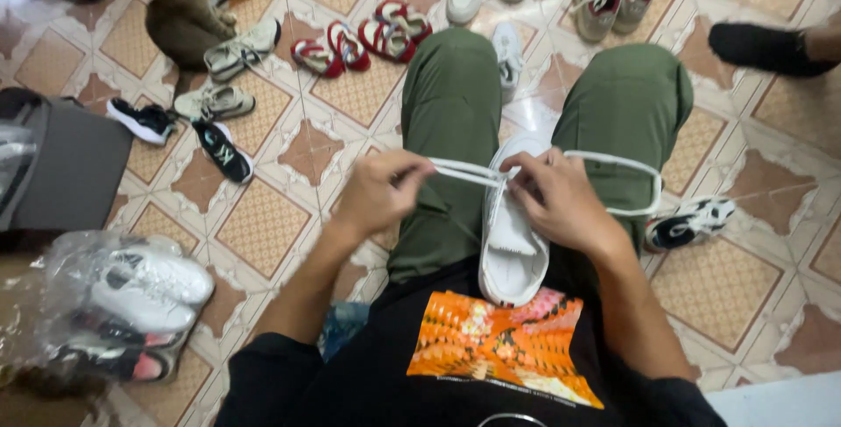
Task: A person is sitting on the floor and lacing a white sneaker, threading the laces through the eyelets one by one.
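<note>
I see clear crinkly plastic bag [105, 300] of shoes, floor's left edge. Left hand [378, 192], right hand [561, 199] pinch white laces [464, 170]; smooth white sneaker [512, 243] on lap.

White sneaker [511, 243] with white laces [464, 171]. Trousers [451, 129] were olive green. Black t-shirt [394, 374] carried an orange, pink and white print. Floor [289, 217] showed tan and brown diamond tiles with white borders. Sandals [350, 46] were red-and-white striped; slipper [758, 49] black.
</note>
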